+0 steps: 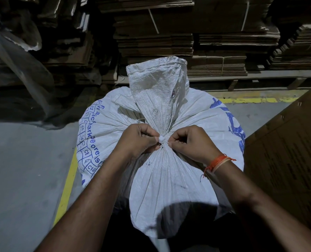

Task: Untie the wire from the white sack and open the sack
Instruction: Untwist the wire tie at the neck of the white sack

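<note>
A full white woven sack (162, 179) with blue print stands on the floor right in front of me. Its neck is gathered tight, and the loose top (156, 84) stands up beyond the gather. A small white tie (162, 139) sits at the gather, the wire itself too small to make out. My left hand (138, 140) pinches the tie from the left with thumb and fingertips. My right hand (191, 144), with an orange thread on its wrist, pinches it from the right. The fingertips of both hands nearly meet at the knot.
Stacks of flattened cardboard (187, 33) line the back. A brown carton (287, 160) stands close on the right. Clear plastic sheeting (14, 60) hangs at the left. Yellow floor lines (67, 188) run along the grey concrete.
</note>
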{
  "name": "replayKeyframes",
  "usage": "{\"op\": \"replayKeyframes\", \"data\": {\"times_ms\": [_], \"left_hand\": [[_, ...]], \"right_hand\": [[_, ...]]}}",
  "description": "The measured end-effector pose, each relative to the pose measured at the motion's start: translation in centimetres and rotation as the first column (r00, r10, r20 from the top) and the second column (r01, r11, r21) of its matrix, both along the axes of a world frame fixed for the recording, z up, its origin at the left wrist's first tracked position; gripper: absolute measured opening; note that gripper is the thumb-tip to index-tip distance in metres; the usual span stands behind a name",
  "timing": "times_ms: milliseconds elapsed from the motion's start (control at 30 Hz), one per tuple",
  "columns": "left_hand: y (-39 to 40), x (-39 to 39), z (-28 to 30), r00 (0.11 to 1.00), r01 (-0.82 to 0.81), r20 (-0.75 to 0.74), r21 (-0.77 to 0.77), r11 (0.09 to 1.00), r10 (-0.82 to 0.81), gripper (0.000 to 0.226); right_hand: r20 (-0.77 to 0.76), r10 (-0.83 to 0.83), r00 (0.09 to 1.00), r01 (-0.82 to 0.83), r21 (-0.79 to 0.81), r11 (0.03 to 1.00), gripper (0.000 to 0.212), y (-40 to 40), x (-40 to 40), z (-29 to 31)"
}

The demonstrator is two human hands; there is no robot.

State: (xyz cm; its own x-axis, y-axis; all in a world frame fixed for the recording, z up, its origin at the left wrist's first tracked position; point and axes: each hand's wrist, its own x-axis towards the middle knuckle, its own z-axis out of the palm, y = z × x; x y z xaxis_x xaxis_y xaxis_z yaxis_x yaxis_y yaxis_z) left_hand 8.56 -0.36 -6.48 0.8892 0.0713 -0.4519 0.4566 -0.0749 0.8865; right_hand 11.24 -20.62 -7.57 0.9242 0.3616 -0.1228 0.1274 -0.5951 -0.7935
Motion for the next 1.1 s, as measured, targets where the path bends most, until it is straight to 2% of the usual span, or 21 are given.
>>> {"op": "replayKeyframes", "data": {"times_ms": [267, 467, 600, 700, 833, 1100], "left_hand": [[0.2, -0.1, -0.1, 1.000, -0.004, 0.004, -0.005, 1.000, 0.004, 0.006], [0.0, 0.0, -0.1, 1.000, 0.001, -0.004, -0.008, 1.000, -0.001, 0.007], [0.0, 0.0, -0.1, 1.000, -0.003, 0.002, 0.000, 1.000, 0.003, 0.014], [0.1, 0.0, -0.1, 1.000, -0.004, 0.009, -0.001, 1.000, 0.004, 0.014], [0.2, 0.0, -0.2, 1.000, -0.001, 0.005, 0.001, 1.000, 0.001, 0.010], [0.1, 0.0, 0.0, 1.000, 0.002, 0.010, 0.036, 0.999, -0.002, 0.017]], "right_hand": [[0.037, -0.064, 0.997, 0.064, 0.004, 0.998, 0.007, 0.8, -0.4, -0.7], [-0.033, -0.039, 0.999, 0.040, 0.041, 0.998, 0.006, 0.1, 0.1, -0.5], [-0.038, -0.073, 0.997, 0.077, 0.117, 0.990, 0.009, -0.2, 0.4, -0.6], [-0.048, -0.048, 0.998, 0.053, 0.116, 0.992, 0.008, -0.1, 0.4, -0.7], [-0.026, -0.048, 0.999, 0.050, 0.111, 0.993, 0.006, 0.1, 0.4, -0.8], [0.021, -0.110, 0.994, 0.107, 0.112, 0.988, 0.010, 1.2, -0.1, -1.0]]}}
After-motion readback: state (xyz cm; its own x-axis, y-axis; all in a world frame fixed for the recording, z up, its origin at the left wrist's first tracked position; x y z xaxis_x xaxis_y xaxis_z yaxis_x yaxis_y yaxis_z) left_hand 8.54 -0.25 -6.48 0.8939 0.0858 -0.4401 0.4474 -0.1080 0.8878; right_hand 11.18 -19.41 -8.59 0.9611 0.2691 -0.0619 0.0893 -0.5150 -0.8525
